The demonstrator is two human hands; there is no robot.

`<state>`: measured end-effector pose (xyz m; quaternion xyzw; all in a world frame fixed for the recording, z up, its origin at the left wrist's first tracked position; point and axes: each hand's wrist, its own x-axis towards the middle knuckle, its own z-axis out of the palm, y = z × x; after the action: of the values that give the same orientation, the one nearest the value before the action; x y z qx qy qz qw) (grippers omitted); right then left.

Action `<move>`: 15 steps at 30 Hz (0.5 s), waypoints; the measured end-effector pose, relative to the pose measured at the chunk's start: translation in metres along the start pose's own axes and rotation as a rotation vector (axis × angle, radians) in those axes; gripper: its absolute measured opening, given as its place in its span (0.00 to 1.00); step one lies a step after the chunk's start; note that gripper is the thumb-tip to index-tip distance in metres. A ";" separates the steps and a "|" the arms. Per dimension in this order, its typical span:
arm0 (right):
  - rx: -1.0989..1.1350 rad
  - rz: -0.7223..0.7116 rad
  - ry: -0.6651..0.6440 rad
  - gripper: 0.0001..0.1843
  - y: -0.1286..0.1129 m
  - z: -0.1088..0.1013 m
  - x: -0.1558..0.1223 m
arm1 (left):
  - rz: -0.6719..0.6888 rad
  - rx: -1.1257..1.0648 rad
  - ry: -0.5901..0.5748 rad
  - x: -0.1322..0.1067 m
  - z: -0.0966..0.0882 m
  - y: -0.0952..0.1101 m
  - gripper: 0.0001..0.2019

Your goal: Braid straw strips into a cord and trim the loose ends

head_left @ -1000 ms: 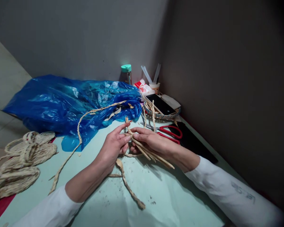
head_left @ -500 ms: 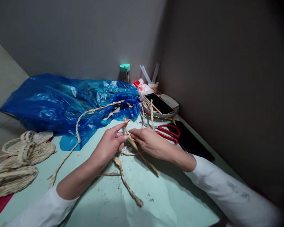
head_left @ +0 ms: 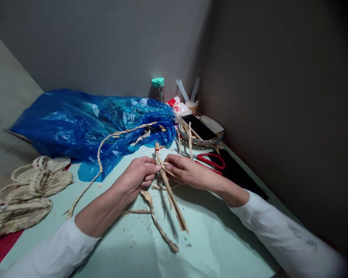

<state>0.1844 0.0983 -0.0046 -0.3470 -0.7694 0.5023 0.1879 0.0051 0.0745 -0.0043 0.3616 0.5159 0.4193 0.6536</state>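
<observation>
My left hand (head_left: 137, 178) and my right hand (head_left: 183, 171) meet fingertip to fingertip over a pale green sheet (head_left: 208, 239). Both pinch flat tan straw strips (head_left: 170, 193) at the working end of a braid. Loose strip ends hang down from the pinch toward me. A finished braided rope (head_left: 104, 146) runs left from the hands, curves over the blue plastic bag (head_left: 84, 123) and trails to the table's left. Another short braided piece (head_left: 159, 227) lies under my left wrist.
Coils of braided rope (head_left: 26, 193) lie at the left edge. Red-handled scissors (head_left: 208, 160) rest behind my right hand. A small basket (head_left: 201, 137) holds a phone (head_left: 197, 127). A green-capped bottle (head_left: 157, 89) and a cup with straws (head_left: 191, 104) stand in the corner. Grey walls close in behind and right.
The loose strips have swung from pointing right, under my right hand, to hanging straight toward me. My left fingers have curled in from outstretched to a pinch.
</observation>
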 end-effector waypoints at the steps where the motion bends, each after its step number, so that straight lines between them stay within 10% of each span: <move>1: -0.001 -0.001 0.020 0.15 0.000 0.001 0.000 | -0.003 -0.003 -0.004 0.001 0.000 0.000 0.13; 15: 0.054 0.062 -0.122 0.12 -0.002 -0.007 -0.001 | 0.048 0.145 0.009 -0.002 0.002 -0.002 0.09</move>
<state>0.1890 0.1015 -0.0001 -0.3343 -0.7544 0.5488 0.1344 0.0067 0.0722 -0.0050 0.4185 0.5391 0.3977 0.6132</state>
